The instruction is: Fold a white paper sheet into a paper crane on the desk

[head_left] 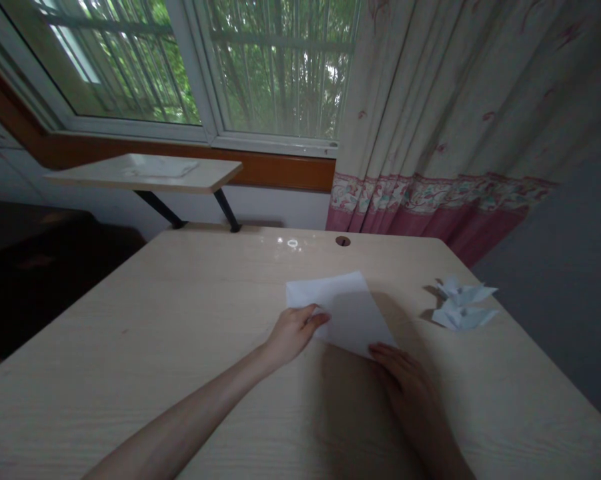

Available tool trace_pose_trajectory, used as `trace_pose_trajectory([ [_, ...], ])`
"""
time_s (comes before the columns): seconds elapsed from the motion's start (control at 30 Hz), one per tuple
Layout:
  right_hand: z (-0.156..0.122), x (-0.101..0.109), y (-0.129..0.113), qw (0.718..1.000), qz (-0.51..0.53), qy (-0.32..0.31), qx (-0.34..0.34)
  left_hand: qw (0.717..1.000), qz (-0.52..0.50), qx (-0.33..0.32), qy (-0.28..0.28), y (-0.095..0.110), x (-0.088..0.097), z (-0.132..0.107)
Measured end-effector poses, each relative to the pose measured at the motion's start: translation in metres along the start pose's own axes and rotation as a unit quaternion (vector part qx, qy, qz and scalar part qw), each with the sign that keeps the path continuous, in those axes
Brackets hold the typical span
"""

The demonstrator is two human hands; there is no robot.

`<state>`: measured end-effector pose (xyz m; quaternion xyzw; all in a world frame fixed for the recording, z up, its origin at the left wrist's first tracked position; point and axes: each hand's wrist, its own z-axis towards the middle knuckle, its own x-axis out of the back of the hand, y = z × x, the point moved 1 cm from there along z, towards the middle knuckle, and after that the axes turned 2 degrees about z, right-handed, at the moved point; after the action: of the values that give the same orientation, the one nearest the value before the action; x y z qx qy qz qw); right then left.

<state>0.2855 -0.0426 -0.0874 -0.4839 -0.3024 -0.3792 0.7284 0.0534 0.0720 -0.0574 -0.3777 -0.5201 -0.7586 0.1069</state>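
A white sheet of paper (345,303) lies on the desk in front of me, its far left corner pointing to the window. My left hand (295,330) is at the paper's near left edge, thumb and forefinger closed in a pinch on it. At the near right corner, my right hand (405,380) rests with its fingers stretched out over the paper's edge; its thumb is hard to make out in the shadow. Two folded white paper shapes (463,313) with pointed tips stand close together on the right of the desk.
The pale wooden desk (180,320) has a round cable hole (343,241) near its back edge. A raised shelf (200,179) on black legs, with white paper (163,167) on it, stands at the back left. Behind are a window and a patterned curtain (430,133).
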Motion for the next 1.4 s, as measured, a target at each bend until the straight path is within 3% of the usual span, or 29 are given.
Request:
trace_pose_trajectory([
  [0.2,0.003,-0.001,-0.011,0.998,0.005,0.051,-0.041,0.998,0.028,0.041,0.043,0.000,0.004,0.001],
  [0.43,0.002,-0.005,-0.014,0.996,-0.052,0.038,-0.068,0.989,0.102,0.090,0.060,-0.003,0.004,0.002],
  [0.63,0.000,-0.006,-0.014,0.996,-0.036,0.047,-0.072,0.982,0.129,0.121,0.071,0.000,0.006,0.002],
  [0.73,0.000,-0.007,-0.016,0.995,-0.021,0.050,-0.089,0.979,0.130,0.120,0.103,0.001,0.009,0.001],
  [0.83,-0.001,-0.010,-0.022,0.993,-0.007,0.042,-0.110,0.965,0.165,0.013,0.203,0.003,0.011,-0.001],
  [0.93,0.000,-0.014,-0.029,0.992,-0.006,0.045,-0.117,0.919,0.233,-0.152,0.281,0.008,0.012,-0.006],
  [1.0,0.000,-0.016,-0.033,0.992,-0.016,0.053,-0.112,0.889,0.263,-0.267,0.262,0.013,0.011,-0.009],
  [1.1,-0.001,-0.018,-0.035,0.992,-0.032,0.060,-0.103,0.851,0.285,-0.414,0.150,0.020,0.006,-0.014],
  [1.2,-0.003,-0.019,-0.035,0.992,-0.044,0.070,-0.094,0.832,0.303,-0.455,0.092,0.025,0.001,-0.016],
  [1.4,-0.006,-0.018,-0.036,0.993,-0.051,0.060,-0.090,0.829,0.337,-0.439,0.082,0.023,-0.002,-0.018],
])
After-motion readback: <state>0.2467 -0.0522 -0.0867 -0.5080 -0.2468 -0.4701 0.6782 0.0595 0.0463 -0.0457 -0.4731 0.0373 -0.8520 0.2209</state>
